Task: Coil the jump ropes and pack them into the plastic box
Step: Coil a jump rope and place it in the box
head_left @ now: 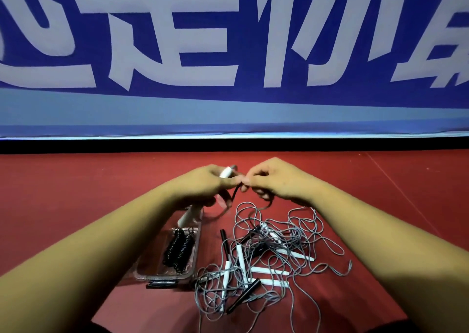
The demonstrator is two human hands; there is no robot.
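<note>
A clear plastic box point(162, 277) sits on the red floor point(63, 206) at lower centre-left. It holds two black coils point(177, 250) and, at its far end, a white piece partly hidden by the arm. Above the box, the left hand point(205, 183) curls its fingers round a white handle point(225, 173). Just beside it, the right hand point(276, 180) pinches the cord point(234, 193) running from that handle. Below and to the right, the loose grey jump ropes point(299, 231) lie tangled on the floor with white and black handles among them. A blue banner point(228, 104) with white characters fills the top of the frame.
</note>
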